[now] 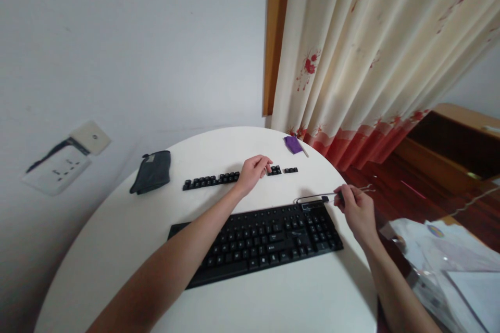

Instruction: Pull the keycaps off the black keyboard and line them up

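A black keyboard (269, 246) lies at a slant on the white round table, partly covered by my left forearm. Behind it, black keycaps (209, 181) are lined up in a row. My left hand (252, 173) reaches over the keyboard to this row, its fingers curled together at a small group of keycaps (274, 170); the fingertips seem to pinch one. Past the keyboard's right end, my right hand (356, 209) is closed on a keycap puller with a dark handle. Its thin wire prongs (366, 188) stick out to the right. The keyboard's black cable (312, 196) runs close by.
A dark zip pouch (151, 173) lies on the table's left side. At the back right are a purple cloth (292, 144) and a thin stick (303, 150). Beyond stands a floral curtain (332, 62). Plastic bags (437, 250) lie to the right, beside the table.
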Tool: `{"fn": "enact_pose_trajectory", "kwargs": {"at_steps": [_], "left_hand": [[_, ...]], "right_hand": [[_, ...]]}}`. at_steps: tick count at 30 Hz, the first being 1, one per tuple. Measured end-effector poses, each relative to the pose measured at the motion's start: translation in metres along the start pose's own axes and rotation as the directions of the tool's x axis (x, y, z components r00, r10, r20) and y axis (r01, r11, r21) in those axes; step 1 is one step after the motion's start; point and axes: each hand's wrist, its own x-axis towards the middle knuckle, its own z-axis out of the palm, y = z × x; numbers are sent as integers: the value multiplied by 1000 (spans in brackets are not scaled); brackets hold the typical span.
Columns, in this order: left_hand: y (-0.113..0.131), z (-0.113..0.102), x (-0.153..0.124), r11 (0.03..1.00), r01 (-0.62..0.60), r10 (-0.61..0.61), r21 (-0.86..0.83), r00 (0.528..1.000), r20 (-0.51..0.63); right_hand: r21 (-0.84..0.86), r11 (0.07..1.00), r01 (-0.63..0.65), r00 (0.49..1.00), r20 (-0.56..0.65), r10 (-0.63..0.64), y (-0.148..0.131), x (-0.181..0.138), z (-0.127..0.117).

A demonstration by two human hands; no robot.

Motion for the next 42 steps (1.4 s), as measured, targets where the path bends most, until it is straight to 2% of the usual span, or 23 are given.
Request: {"fn": "enact_pose_trajectory", "kwargs": {"at_steps": [3,7,10,13,23,29,33,38,42], "left_hand": [[0,3,-3,999,34,-34,0,985,169],[3,6,-7,993,109,-90,-35,933,348],[7,7,-10,984,158,-112,-81,908,404],[7,5,-11,982,171,-124,-81,905,408],[0,9,-12,979,201,-186,20,861,473],[0,12,-14,979,181,-201,91,817,541],[-2,14,-13,978,202,-205,61,847,490],[0,14,-12,983,171,-183,65,904,385],[2,11,-11,977,211,-207,30,904,374]], "right_hand": [[32,996,84,995,57,-85,-29,9,22],[33,980,198,965,171,-200,-59,18,63],[59,968,245,941,226,-252,-65,17,87],[61,966,251,935,242,-258,-59,12,98],[-13,973,232,923,317,-216,-40,3,91],[-96,939,330,888,368,-275,-34,-1,93],[-152,933,327,917,288,-274,-30,1,93],[-131,964,230,951,239,-194,-25,4,93],[-107,941,322,944,111,-311,-25,9,88]]}}
